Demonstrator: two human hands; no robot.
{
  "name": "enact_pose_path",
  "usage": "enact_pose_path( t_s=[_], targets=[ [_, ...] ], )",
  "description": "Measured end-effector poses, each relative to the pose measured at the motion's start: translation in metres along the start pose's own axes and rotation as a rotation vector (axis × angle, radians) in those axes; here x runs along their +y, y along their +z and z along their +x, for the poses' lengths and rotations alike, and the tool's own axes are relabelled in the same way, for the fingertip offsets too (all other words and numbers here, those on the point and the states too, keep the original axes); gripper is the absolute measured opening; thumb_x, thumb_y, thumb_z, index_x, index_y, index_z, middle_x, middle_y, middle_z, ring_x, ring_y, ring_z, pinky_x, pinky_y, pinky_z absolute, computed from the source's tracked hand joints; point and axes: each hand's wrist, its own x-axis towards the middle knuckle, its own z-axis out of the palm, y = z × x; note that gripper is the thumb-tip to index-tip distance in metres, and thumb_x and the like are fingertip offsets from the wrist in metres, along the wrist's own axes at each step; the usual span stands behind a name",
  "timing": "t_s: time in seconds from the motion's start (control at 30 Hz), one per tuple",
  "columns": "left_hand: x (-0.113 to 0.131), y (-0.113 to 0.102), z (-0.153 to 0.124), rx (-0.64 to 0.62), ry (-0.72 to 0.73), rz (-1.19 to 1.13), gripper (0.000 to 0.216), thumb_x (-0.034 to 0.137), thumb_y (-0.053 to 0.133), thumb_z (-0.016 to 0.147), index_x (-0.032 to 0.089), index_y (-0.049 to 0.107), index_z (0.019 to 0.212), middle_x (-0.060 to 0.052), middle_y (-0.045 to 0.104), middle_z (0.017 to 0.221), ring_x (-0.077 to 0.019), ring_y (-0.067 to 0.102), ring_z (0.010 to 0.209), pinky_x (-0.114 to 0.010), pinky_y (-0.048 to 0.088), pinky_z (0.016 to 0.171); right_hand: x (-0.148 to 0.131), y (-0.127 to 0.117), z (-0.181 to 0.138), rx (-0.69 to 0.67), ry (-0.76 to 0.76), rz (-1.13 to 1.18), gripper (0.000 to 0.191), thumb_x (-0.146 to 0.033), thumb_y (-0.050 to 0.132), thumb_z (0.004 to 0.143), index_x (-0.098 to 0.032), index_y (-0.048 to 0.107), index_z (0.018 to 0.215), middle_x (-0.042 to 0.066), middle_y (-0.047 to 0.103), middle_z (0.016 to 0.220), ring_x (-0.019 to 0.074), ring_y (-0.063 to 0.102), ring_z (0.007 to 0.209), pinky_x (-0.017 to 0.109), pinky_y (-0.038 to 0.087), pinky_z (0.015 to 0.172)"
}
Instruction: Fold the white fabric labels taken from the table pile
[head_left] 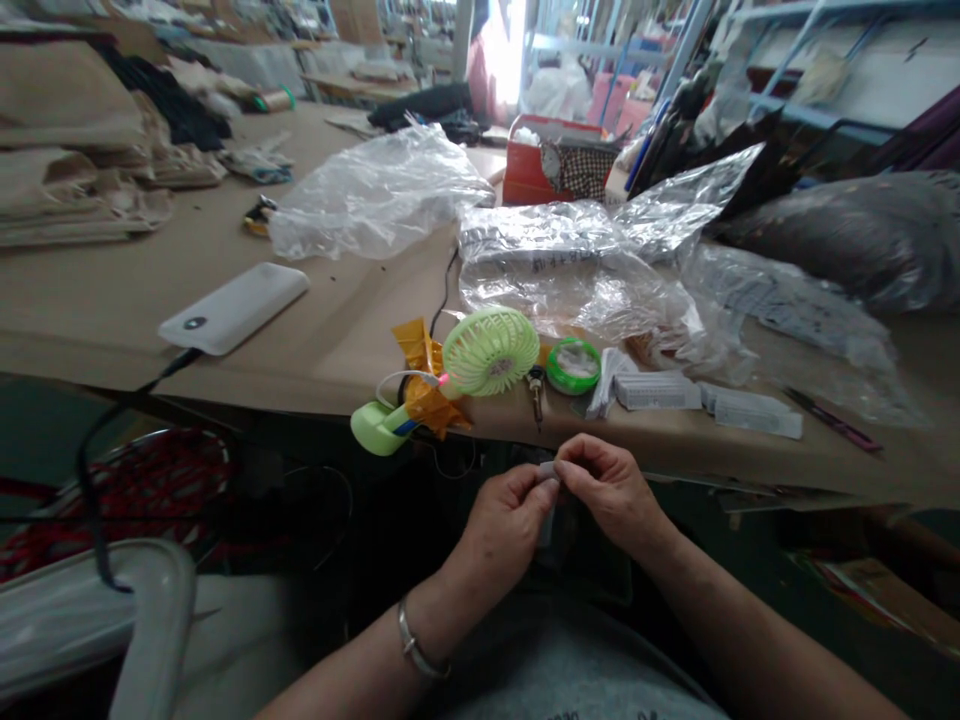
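My left hand (504, 530), with a metal bangle at the wrist, and my right hand (611, 490) meet in front of the table edge. Between their pinched fingertips is a small whitish label (548, 468); a pale part of it seems to hang below the left fingers. Beyond the hands, on the table's edge, lie a stack of white printed labels (658, 391) and another label stack (754, 412). Beside them sit a green round container (574, 366) and a small dark pointed tool (535, 395).
A green handheld fan (491, 352) leans at the table edge, with orange tape (431, 395) around it. A white power bank (234, 308) with a cable lies left. Clear plastic bags (562, 260) spread behind. Dark tweezers-like tool (836, 420) lies right; folded beige cloth (67, 150) far left.
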Motion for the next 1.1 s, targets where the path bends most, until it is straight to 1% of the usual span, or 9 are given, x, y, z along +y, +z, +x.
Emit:
enact_pose_path(
  t_s=[0.13,0.23,0.33,0.5,0.63,0.93,1.1],
  targets=[
    [0.0,-0.008,0.008,0.15,0.143,0.172,0.018,0.026,0.055,0.081,0.016,0.07,0.085,-0.003,0.067,0.076,-0.015,0.058,0.072,-0.025,0.044,0.068,-0.004,0.006,0.009,0.089,-0.101,-0.119,0.013,-0.027,0.057,0.077,-0.017,0.058,0.069,-0.003,0.052,0.06,0.0089,0.045,0.056,0.02,0.038,0.052],
    [0.003,-0.011,0.013,0.22,0.236,0.231,0.016,0.025,0.056,0.081,0.018,0.07,0.083,-0.001,0.068,0.073,-0.0147,0.061,0.07,-0.023,0.045,0.067,-0.007,0.008,0.013,0.117,-0.134,-0.165,0.013,-0.027,0.057,0.077,-0.017,0.058,0.069,-0.003,0.052,0.06,0.0091,0.045,0.055,0.02,0.036,0.05],
    [0.005,-0.012,0.017,0.268,0.291,0.279,0.015,0.023,0.055,0.081,0.018,0.069,0.079,0.0,0.068,0.069,-0.0134,0.06,0.066,-0.022,0.045,0.064,-0.007,0.01,0.017,0.136,-0.162,-0.199,0.013,-0.027,0.056,0.078,-0.017,0.058,0.069,-0.003,0.053,0.06,0.0094,0.045,0.055,0.02,0.036,0.049],
    [0.005,-0.012,0.021,0.286,0.314,0.334,0.017,0.022,0.053,0.083,0.017,0.068,0.077,0.001,0.067,0.068,-0.0118,0.058,0.063,-0.02,0.044,0.062,-0.004,0.009,0.019,0.147,-0.205,-0.254,0.011,-0.025,0.055,0.078,-0.018,0.058,0.07,-0.003,0.054,0.06,0.0097,0.048,0.056,0.02,0.039,0.053],
    [0.003,-0.013,0.022,0.293,0.331,0.345,0.017,0.021,0.052,0.083,0.017,0.068,0.076,0.002,0.066,0.067,-0.011,0.058,0.063,-0.019,0.043,0.061,-0.004,0.009,0.02,0.155,-0.232,-0.27,0.012,-0.025,0.055,0.079,-0.018,0.058,0.07,-0.003,0.054,0.059,0.0095,0.048,0.055,0.02,0.039,0.052],
    [0.003,-0.013,0.025,0.3,0.333,0.323,0.018,0.021,0.052,0.082,0.018,0.068,0.074,0.003,0.066,0.065,-0.0105,0.057,0.061,-0.019,0.043,0.059,-0.005,0.01,0.023,0.155,-0.237,-0.264,0.012,-0.024,0.054,0.08,-0.017,0.058,0.071,-0.002,0.056,0.061,0.01,0.049,0.057,0.021,0.041,0.056],
    [0.004,-0.012,0.026,0.309,0.34,0.315,0.018,0.02,0.053,0.081,0.018,0.067,0.071,0.003,0.065,0.064,-0.0108,0.057,0.061,-0.019,0.043,0.059,-0.003,0.01,0.023,0.165,-0.227,-0.277,0.012,-0.025,0.054,0.08,-0.018,0.059,0.072,-0.002,0.055,0.061,0.0099,0.048,0.057,0.021,0.041,0.056]
  ],
)
